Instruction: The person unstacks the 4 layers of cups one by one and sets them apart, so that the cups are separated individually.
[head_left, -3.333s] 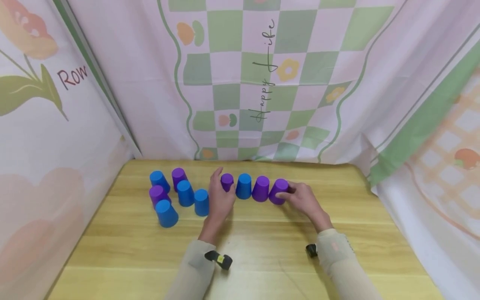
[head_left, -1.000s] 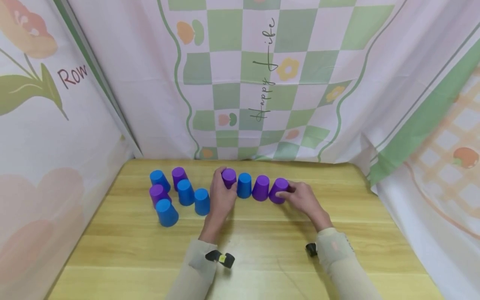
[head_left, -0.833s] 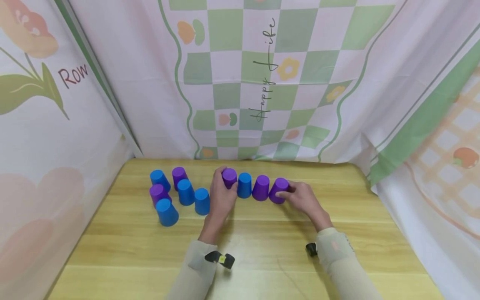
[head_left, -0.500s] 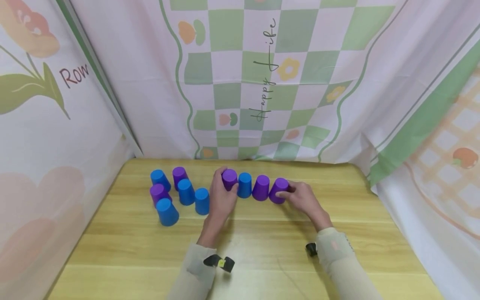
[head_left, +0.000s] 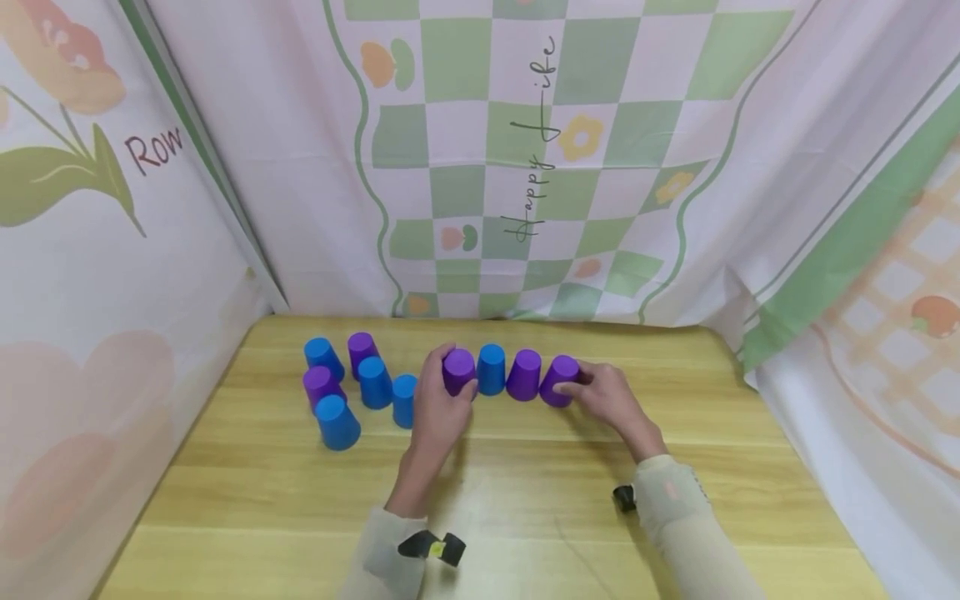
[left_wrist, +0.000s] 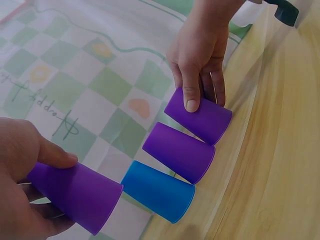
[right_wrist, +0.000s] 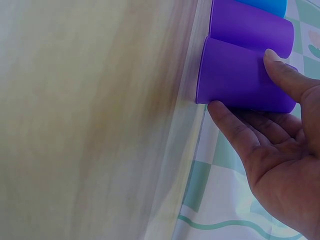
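Note:
My left hand (head_left: 441, 412) grips an upside-down purple cup (head_left: 459, 368) at the left end of a row. In the left wrist view that purple cup (left_wrist: 82, 197) lies between thumb and fingers, nearer the camera than the others; whether it touches the table I cannot tell. Beside it stand an upside-down blue cup (head_left: 491, 371) and a purple cup (head_left: 523, 375). My right hand (head_left: 611, 402) holds the row's rightmost purple cup (head_left: 557, 385), thumb on its near side. In the right wrist view this purple cup (right_wrist: 240, 75) leans close against its neighbour.
To the left, several more upside-down cups stand loosely grouped, among them a front blue cup (head_left: 337, 423), a purple cup (head_left: 363, 354) and a blue cup (head_left: 403, 402) close to my left hand. The wooden table (head_left: 525, 500) ends at a patterned curtain (head_left: 517, 208) behind.
During the last half second my left hand and its purple cup have shifted slightly toward me. Earlier, that cup sat slightly farther back. My right hand and the other cups stay put.

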